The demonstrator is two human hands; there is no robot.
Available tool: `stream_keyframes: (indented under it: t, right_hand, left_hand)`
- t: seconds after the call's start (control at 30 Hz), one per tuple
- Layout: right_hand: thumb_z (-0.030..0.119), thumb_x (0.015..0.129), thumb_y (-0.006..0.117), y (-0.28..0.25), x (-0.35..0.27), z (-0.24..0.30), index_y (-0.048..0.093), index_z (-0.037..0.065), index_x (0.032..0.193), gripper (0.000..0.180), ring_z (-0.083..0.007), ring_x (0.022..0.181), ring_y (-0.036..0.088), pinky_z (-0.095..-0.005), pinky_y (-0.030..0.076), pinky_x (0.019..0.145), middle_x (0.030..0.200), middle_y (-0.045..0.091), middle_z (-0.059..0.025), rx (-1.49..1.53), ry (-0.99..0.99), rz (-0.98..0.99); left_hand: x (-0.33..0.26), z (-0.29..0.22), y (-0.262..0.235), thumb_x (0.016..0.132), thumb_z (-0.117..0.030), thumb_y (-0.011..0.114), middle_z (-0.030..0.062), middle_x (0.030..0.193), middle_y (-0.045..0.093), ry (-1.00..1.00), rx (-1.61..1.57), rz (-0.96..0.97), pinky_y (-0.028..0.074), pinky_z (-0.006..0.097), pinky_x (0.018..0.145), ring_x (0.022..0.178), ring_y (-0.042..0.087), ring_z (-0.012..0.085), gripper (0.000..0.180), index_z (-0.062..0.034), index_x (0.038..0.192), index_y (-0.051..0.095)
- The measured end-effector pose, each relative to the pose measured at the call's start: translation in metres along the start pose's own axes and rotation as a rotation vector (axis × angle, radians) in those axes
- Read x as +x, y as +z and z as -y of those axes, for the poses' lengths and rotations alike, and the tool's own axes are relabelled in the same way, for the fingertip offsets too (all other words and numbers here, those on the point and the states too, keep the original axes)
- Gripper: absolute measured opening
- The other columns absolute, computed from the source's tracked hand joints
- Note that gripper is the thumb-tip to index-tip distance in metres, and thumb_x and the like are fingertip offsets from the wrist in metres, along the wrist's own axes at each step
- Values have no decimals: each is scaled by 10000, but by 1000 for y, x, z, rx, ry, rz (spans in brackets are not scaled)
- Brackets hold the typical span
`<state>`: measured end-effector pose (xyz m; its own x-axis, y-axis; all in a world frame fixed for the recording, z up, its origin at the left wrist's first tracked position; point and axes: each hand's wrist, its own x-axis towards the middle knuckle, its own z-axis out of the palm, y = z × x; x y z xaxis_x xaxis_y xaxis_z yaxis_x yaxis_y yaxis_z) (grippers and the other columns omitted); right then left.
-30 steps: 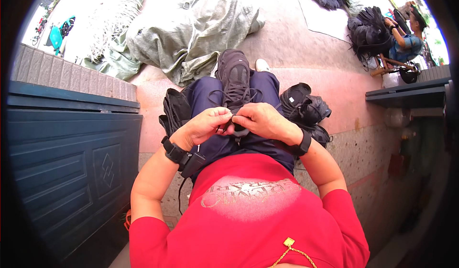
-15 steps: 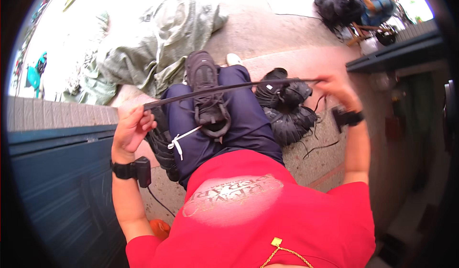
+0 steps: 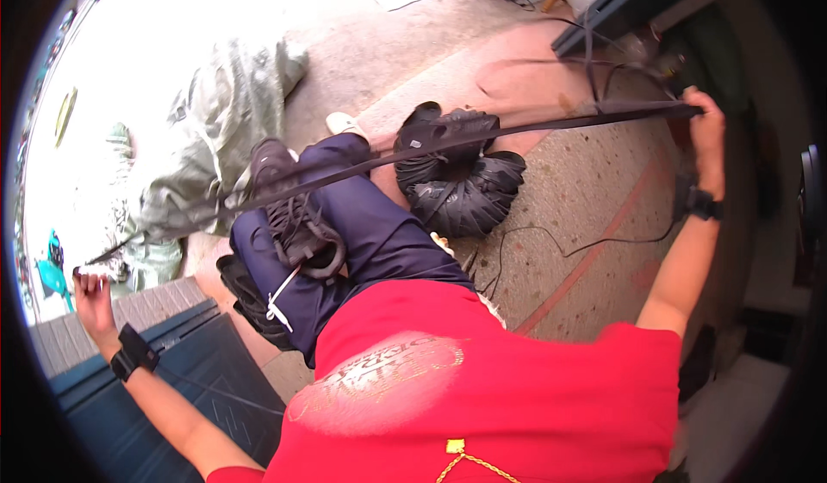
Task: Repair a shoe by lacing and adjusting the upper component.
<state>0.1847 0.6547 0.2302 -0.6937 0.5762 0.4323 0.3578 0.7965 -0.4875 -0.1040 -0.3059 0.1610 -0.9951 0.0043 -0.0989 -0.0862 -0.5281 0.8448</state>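
While left fingers (image 3: 88, 283) and right fingers (image 3: 702, 104) pinch the lace (image 3: 370, 166) taut, loops (image 3: 589, 57) beside the right could tangle if grip slips.

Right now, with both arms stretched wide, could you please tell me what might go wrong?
The long, flat black strands pulled between the left hand and right hand might slip free or tangle, as loose loops hang near the right. The dark lace-up sneaker lies unheld on the navy-blue trousers and could slide off. The thin black cable beside the shiny black bundle might snag.
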Motion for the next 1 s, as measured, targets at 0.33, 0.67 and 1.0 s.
stream_keyframes:
  t: [0.33,0.67,1.0]
  right_hand:
    - [30,770,480,101,-114,23,636,22,808,161,-75,511,464,-232,377,469,622,543,-5,194,525,860]
    - [3,826,463,93,26,-89,555,31,975,177,-143,565,569,-252,464,470,706,604,-65,770,830,107]
    - [69,774,507,94,62,-94,299,1,1280,552,-242,949,562,-362,460,781,1006,561,-195,-640,336,393]
  left_hand:
    - [-14,-53,-79,896,-196,475,-29,640,340,-2,153,-337,344,233,590,553,318,85,122,-75,879,469]
    - [-25,37,100,914,-219,460,-38,654,346,-121,278,-53,351,220,579,561,324,67,155,-75,864,486]
    - [-58,126,224,896,-201,483,41,780,572,-212,570,76,474,295,649,719,560,132,206,-75,1054,524]
